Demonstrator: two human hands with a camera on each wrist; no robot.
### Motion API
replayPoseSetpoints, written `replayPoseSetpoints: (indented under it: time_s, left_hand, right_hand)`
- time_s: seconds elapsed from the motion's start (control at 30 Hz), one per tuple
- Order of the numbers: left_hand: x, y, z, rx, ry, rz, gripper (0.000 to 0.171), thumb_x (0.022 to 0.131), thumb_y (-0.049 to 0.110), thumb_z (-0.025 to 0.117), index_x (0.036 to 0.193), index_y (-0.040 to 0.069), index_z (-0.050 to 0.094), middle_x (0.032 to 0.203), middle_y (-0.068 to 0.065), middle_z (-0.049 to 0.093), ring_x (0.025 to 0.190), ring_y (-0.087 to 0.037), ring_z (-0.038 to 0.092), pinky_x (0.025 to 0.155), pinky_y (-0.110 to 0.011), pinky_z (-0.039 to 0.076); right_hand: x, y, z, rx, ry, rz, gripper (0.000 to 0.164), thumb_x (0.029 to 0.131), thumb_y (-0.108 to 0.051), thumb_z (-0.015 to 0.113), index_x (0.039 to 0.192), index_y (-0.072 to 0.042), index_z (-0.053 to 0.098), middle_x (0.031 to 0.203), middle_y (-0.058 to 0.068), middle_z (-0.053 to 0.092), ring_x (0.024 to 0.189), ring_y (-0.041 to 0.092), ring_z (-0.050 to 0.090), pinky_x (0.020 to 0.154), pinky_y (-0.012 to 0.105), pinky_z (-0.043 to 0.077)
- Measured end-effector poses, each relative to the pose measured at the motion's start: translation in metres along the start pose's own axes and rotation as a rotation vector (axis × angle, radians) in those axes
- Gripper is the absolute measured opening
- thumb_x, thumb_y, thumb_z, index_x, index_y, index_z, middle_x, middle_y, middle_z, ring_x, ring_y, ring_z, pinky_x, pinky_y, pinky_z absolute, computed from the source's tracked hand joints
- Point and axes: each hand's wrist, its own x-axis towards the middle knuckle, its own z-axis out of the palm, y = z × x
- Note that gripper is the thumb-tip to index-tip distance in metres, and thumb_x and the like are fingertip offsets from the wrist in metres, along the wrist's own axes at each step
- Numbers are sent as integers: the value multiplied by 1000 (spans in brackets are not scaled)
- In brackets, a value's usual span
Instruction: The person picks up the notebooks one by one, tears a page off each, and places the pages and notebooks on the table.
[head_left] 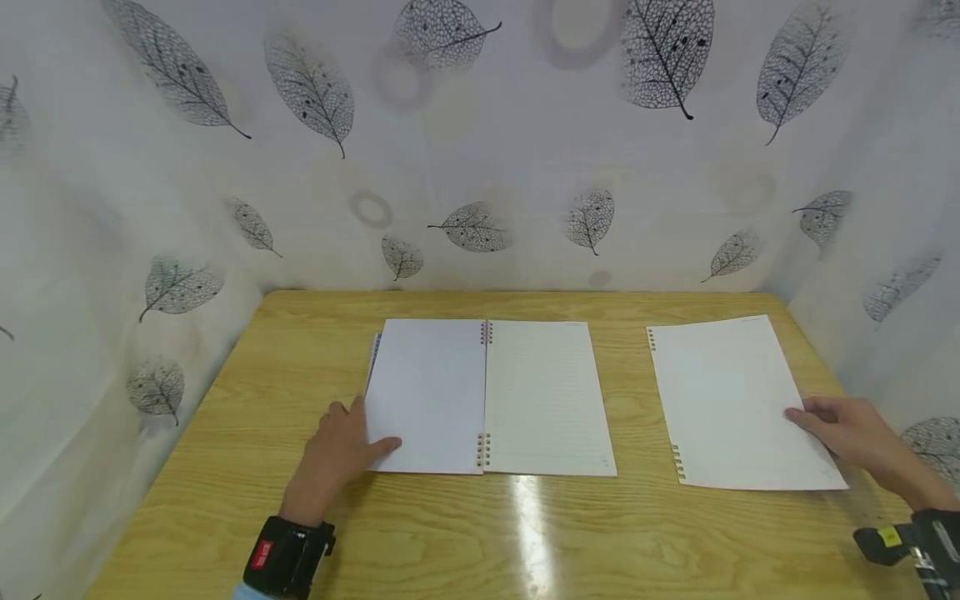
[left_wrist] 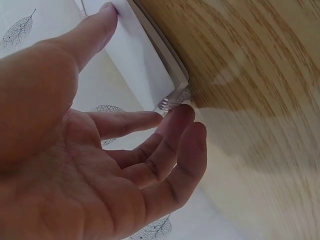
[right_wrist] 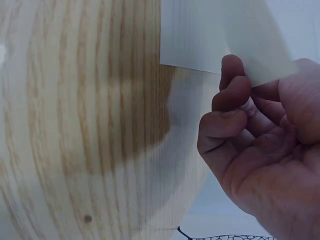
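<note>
A loose-leaf notebook (head_left: pixel 551 400) lies open on the wooden table, its page halves joined by metal rings (head_left: pixel 483 450) near the top and bottom of the middle. My left hand (head_left: pixel 335 450) is at its left side. The thumb rests on the blank left page (head_left: pixel 427 396); in the left wrist view, the other fingers bend loosely beside the notebook's edge and a ring. To the right, my right hand (head_left: pixel 855 429) pinches the right edge of a separate white sheet of paper (head_left: pixel 738 408) with punched holes along its left side. In the right wrist view, fingers are beneath the bent sheet (right_wrist: pixel 260 40).
The yellow wood-grain table (head_left: pixel 450 533) reaches back to a white curtain (head_left: pixel 517 142) printed with dark leaves, which also hangs at both sides. A strip of tabletop separates the notebook from the sheet. Black camera straps (head_left: pixel 288 557) sit on the wrists.
</note>
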Motion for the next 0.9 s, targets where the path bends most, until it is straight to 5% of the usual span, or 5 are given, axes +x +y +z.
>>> replayPoseSetpoints:
  time_s: [0.4, 0.57, 0.9]
  left_hand:
    - [-3, 4, 0, -15, 70, -13, 75, 81, 38, 75, 123, -19, 50, 98, -32, 48, 76, -33, 50, 55, -43, 51]
    - [-5, 5, 1, -22, 103, 6, 68, 80, 36, 77, 112, -19, 53, 88, -26, 46, 69, -28, 47, 48, -35, 45]
    - [-4, 6, 1, -33, 96, -38, 65, 79, 34, 78, 108, -18, 52, 85, -27, 50, 69, -30, 49, 52, -39, 46]
  right_hand:
    - [-2, -3, 1, -109, 36, -20, 78, 99, -45, 50, 123, 29, 41, 116, 50, 49, 101, 61, 46, 75, 65, 47]
    - [-2, -5, 3, -136, 82, 1, 76, 97, -45, 53, 123, 26, 43, 105, 45, 56, 93, 55, 52, 65, 54, 50]
    - [-1, -5, 8, -197, 192, -55, 60, 92, -34, 62, 117, 20, 53, 88, 34, 64, 75, 42, 59, 50, 34, 45]
